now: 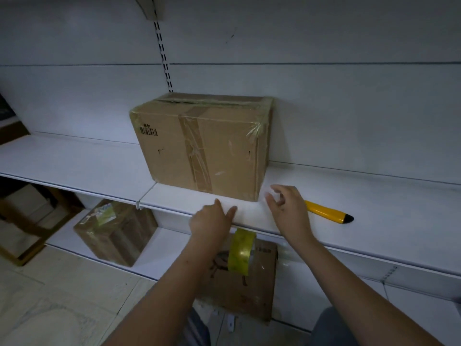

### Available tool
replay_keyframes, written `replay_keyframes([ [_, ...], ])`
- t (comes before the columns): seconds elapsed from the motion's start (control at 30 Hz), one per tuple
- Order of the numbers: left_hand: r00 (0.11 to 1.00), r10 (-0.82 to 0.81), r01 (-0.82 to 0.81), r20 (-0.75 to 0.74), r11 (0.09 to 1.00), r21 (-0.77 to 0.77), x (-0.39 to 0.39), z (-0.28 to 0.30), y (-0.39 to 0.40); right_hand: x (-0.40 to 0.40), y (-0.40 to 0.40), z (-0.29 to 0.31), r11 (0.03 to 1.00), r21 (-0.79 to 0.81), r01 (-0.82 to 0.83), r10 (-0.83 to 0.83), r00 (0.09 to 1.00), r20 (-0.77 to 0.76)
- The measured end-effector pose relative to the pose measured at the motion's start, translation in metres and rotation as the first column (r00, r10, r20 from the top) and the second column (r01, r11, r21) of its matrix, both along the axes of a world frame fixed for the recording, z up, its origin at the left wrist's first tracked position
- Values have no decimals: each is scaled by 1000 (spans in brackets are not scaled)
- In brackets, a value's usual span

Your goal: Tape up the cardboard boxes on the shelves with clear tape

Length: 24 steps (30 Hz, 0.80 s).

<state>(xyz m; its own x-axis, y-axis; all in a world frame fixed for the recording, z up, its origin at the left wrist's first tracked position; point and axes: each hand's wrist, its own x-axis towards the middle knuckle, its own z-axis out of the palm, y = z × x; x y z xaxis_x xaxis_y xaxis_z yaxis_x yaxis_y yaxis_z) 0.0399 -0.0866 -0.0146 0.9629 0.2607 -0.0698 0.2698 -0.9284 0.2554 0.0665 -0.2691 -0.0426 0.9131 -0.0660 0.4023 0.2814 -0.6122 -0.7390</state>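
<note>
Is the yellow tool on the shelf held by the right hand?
No, the yellow tool lies alone on the shelf, while the right hand hovers beside it with loosely spread fingers, holding nothing.

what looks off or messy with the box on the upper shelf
The cardboard box on the upper shelf is roughly taped: clear tape is crinkled at its top corners, wrinkled down the front seam, and a dark gap shows along the top flaps. It also sits slightly askew to the shelf edge.

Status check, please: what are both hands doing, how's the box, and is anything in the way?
Left hand and right hand open, empty, on the shelf. Cardboard box taped. Yellow cutter lies at right, clear of it.
</note>
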Motion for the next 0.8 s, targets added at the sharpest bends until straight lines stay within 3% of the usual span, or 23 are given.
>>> replay_keyframes([
  [0.07,965,-40,7,261,992,127,2,36,13,4,-1,32,999,41,-5,-2,984,177],
  [0.1,902,-81,17,424,988,151,5,55,19,8,1,51,999,35,-37,27,965,262],
  [0.17,696,-139,47,704,988,149,17,90,27,27,7,83,995,-51,-85,98,913,397],
  [0.23,539,-218,126,814,976,178,39,114,35,52,16,105,979,-182,-95,168,881,442],
  [0.27,510,-276,168,814,961,221,53,120,40,64,20,111,968,-230,-104,198,878,435],
  [0.3,512,-323,196,796,946,258,67,123,45,73,23,114,961,-250,-118,218,880,423],
  [0.43,657,-372,272,656,928,254,101,108,64,84,27,110,975,-201,-97,186,849,494],
  [0.63,637,-339,255,692,940,226,100,99,67,79,26,112,981,-169,-95,172,829,532],
  [0.8,644,-363,337,674,925,176,79,134,101,59,22,110,968,-213,-133,236,773,589],
])
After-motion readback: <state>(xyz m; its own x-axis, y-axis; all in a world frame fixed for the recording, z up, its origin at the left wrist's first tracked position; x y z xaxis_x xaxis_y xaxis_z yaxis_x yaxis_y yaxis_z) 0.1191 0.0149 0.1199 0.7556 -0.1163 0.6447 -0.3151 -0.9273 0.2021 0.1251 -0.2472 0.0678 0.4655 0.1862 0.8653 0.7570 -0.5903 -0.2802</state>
